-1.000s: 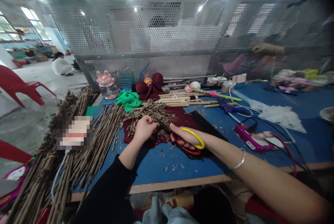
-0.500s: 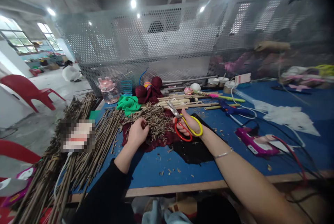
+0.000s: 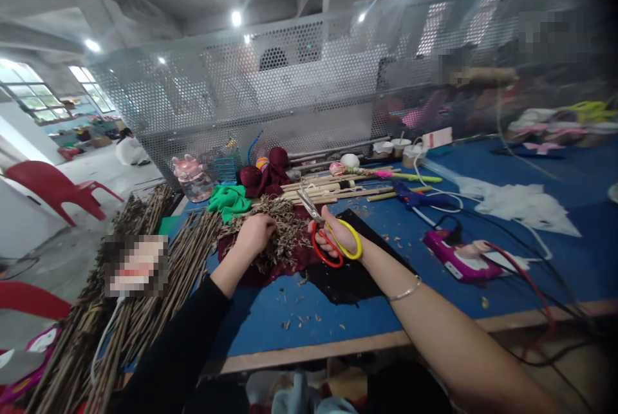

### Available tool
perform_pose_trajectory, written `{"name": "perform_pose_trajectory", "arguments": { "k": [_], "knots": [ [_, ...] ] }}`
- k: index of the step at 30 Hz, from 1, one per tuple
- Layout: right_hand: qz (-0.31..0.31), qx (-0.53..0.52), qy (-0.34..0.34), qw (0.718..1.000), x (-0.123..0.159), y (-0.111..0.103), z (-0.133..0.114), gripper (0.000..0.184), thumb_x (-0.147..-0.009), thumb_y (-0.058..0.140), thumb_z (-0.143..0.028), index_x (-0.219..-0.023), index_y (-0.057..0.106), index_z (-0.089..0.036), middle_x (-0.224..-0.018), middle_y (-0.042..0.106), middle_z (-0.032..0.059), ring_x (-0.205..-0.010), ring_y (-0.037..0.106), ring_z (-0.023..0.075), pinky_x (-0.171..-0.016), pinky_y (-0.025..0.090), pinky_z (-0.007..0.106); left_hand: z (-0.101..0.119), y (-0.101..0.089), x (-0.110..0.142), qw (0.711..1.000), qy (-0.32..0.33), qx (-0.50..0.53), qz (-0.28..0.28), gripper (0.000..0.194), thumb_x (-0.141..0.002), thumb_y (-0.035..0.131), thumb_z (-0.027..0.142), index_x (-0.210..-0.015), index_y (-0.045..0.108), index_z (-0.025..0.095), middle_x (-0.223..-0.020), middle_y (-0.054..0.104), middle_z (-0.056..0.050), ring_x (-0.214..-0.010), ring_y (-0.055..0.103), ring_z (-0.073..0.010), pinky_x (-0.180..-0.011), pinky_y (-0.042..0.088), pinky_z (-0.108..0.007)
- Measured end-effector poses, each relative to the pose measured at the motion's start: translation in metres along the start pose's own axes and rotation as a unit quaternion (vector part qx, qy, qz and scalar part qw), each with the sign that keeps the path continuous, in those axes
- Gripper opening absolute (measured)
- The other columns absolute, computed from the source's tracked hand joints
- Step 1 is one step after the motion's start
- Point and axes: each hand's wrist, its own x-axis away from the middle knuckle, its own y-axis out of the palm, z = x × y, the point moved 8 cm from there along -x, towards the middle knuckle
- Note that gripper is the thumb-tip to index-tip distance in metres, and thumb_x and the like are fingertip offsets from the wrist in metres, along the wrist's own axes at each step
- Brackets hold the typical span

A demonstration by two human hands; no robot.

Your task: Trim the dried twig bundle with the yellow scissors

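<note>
seemingly between snips, the right hand (image 3: pixel 340 235) grips scissors (image 3: pixel 310 204) beside dried sprigs (image 3: pixel 286 234) on maroon cloth (image 3: pixel 295 264); the left hand (image 3: pixel 252 237) curls at them, its hold unclear. any cut calls for clear fingers.

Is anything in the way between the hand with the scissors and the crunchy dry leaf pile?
Nothing visible stands between the right hand, holding the scissors, and the dry leaf pile. Only the dark red cloth lies low underneath. The left hand is at the pile's left side.
</note>
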Motion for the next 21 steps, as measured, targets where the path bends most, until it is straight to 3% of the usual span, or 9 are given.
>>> {"name": "perform_pose_trajectory", "arguments": {
  "k": [3, 5, 9, 13, 15, 18, 21],
  "knots": [
    [-0.004, 0.023, 0.002, 1.0, 0.0, 0.003, 0.003, 0.061, -0.077, 0.015, -0.073, -0.083, 0.045, -0.02, -0.046, 0.036, -0.0085, -0.03, 0.03, 0.0052, -0.026, 0.028, 0.013, -0.012, -0.016, 0.005, 0.994, -0.038, 0.06, 0.081, 0.021, -0.077, 0.051, 0.022, -0.085, 0.07, 0.019, -0.086, 0.069, -0.008, -0.082, 0.061, -0.0201, -0.079, 0.044, -0.028],
    [-0.009, 0.04, 0.019, 0.999, 0.002, 0.006, 0.006, 0.061, -0.077, 0.016, -0.073, -0.084, 0.045, -0.019, -0.045, 0.036, -0.0087, -0.03, 0.03, 0.0047, -0.026, 0.028, 0.013, -0.024, -0.018, 0.009, 0.982, -0.082, 0.136, 0.104, 0.025, -0.078, 0.048, 0.021, -0.091, 0.069, 0.017, -0.081, 0.069, -0.007, -0.073, 0.062, -0.0183, -0.069, 0.047, -0.027],
    [-0.056, 0.083, 0.093, 0.991, 0.016, 0.014, 0.011, 0.067, -0.077, 0.007, -0.072, -0.082, 0.046, -0.018, -0.045, 0.043, -0.006, -0.029, 0.039, 0.0057, -0.029, 0.035, 0.014, -0.04, -0.002, 0.016, 0.927, -0.142, 0.33, 0.112, 0.033, -0.079, 0.047, 0.025, -0.11, 0.059, 0.016, -0.089, 0.068, -0.007, -0.056, 0.061, -0.0122, -0.051, 0.045, -0.021],
    [-0.116, 0.104, 0.137, 0.978, 0.031, 0.026, 0.014, 0.073, -0.076, -0.001, -0.071, -0.085, 0.046, -0.016, -0.052, 0.056, 0.0016, -0.037, 0.054, 0.0102, -0.035, 0.044, 0.018, -0.045, 0.012, 0.023, 0.891, -0.16, 0.401, 0.139, 0.042, -0.077, 0.053, 0.03, -0.116, 0.051, 0.015, -0.088, 0.068, -0.007, -0.062, 0.062, -0.012, -0.051, 0.044, -0.019],
    [-0.121, 0.111, 0.147, 0.976, 0.034, 0.029, 0.016, 0.074, -0.075, 0.0, -0.073, -0.086, 0.045, -0.016, -0.055, 0.059, 0.004, -0.042, 0.059, 0.0128, -0.037, 0.046, 0.02, -0.045, 0.018, 0.027, 0.894, -0.169, 0.392, 0.134, 0.034, -0.076, 0.054, 0.031, -0.106, 0.056, 0.015, -0.08, 0.068, -0.005, -0.065, 0.063, -0.0133, -0.053, 0.045, -0.02],
    [-0.117, 0.109, 0.142, 0.977, 0.033, 0.03, 0.016, 0.072, -0.075, 0.002, -0.073, -0.087, 0.045, -0.016, -0.056, 0.061, 0.0056, -0.046, 0.062, 0.0148, -0.039, 0.047, 0.021, -0.04, 0.019, 0.032, 0.925, -0.161, 0.322, 0.12, 0.022, -0.076, 0.053, 0.034, -0.087, 0.062, 0.017, -0.068, 0.066, -0.003, -0.061, 0.061, -0.0135, -0.058, 0.046, -0.023],
    [-0.106, 0.091, 0.116, 0.983, 0.029, 0.029, 0.012, 0.069, -0.078, 0.004, -0.071, -0.087, 0.045, -0.016, -0.056, 0.062, 0.0054, -0.047, 0.062, 0.0149, -0.039, 0.048, 0.02, -0.03, 0.006, 0.035, 0.954, -0.116, 0.23, 0.152, 0.018, -0.076, 0.054, 0.032, -0.08, 0.065, 0.019, -0.078, 0.067, -0.003, -0.071, 0.061, -0.0148, -0.069, 0.046, -0.026]
  ]
}}
